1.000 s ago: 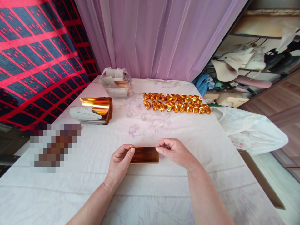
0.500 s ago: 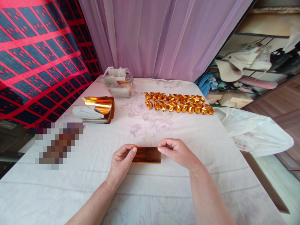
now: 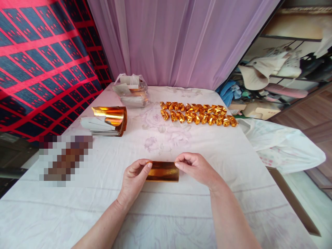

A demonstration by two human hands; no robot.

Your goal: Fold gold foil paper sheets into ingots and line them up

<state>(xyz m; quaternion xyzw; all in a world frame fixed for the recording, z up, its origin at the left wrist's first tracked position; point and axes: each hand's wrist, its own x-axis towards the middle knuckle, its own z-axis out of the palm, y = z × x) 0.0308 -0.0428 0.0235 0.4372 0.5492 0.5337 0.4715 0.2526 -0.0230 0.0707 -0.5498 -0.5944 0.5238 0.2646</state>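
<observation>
A sheet of shiny gold foil paper (image 3: 162, 172) is stretched between my two hands, just above or on the cloth. My left hand (image 3: 135, 178) pinches its upper left corner between thumb and fingers. At the upper right corner, my right hand (image 3: 193, 167) holds it in a like pinch. The paper's lower edge looks curved or folded over; I cannot tell which. Beyond the hands, folded gold paper pieces (image 3: 197, 118) lie in two rows. A curled stack of gold foil paper (image 3: 114, 116), with white backs showing, rests to the left.
A clear plastic bag (image 3: 131, 91) with more paper stands at the table's back left. The table (image 3: 160, 221) has a flowered white cloth. A blurred-out item (image 3: 67, 159) lies at the left edge. A white plastic bag (image 3: 287, 145) and cluttered shelves (image 3: 272, 69) are at right.
The gold paper has tilted slightly, so its lower part catches more light. Both hands keep their pinch and have barely moved.
</observation>
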